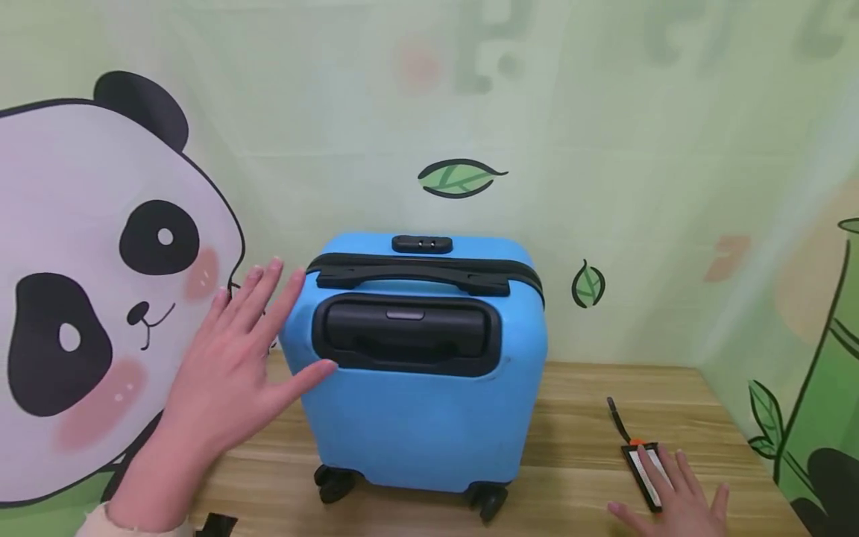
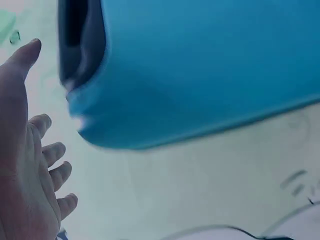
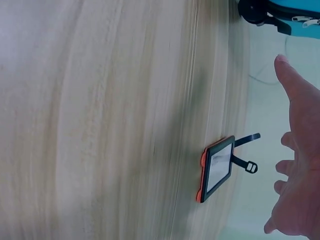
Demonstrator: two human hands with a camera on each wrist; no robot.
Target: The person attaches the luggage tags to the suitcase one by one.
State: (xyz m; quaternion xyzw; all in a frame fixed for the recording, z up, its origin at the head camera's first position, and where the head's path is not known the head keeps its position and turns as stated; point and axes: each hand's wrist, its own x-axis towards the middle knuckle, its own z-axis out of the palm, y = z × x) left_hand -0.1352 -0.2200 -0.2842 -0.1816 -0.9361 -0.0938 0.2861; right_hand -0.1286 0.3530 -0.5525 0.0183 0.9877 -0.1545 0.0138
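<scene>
A blue hard-shell suitcase (image 1: 423, 432) stands upright on its black wheels, its black top handle (image 1: 412, 277) and recessed pull handle (image 1: 406, 332) facing me. Beside its upper left, my left hand (image 1: 235, 365) is spread with fingers straight and holds nothing. The left wrist view shows that palm (image 2: 27, 185) apart from the suitcase. On the right lies a black-edged luggage tag (image 1: 644, 473) with a white card, a strap and orange parts. My right hand (image 1: 684, 496), fingers extended, hovers near the tag; in the right wrist view a gap separates the hand (image 3: 302, 165) from it.
The wooden table (image 1: 590, 432) carries everything. A small black item (image 1: 218, 524) sits at the front edge near my left sleeve, only partly in view. Behind hangs a green backdrop (image 1: 322, 119) with a printed panda (image 1: 67, 186) and leaves.
</scene>
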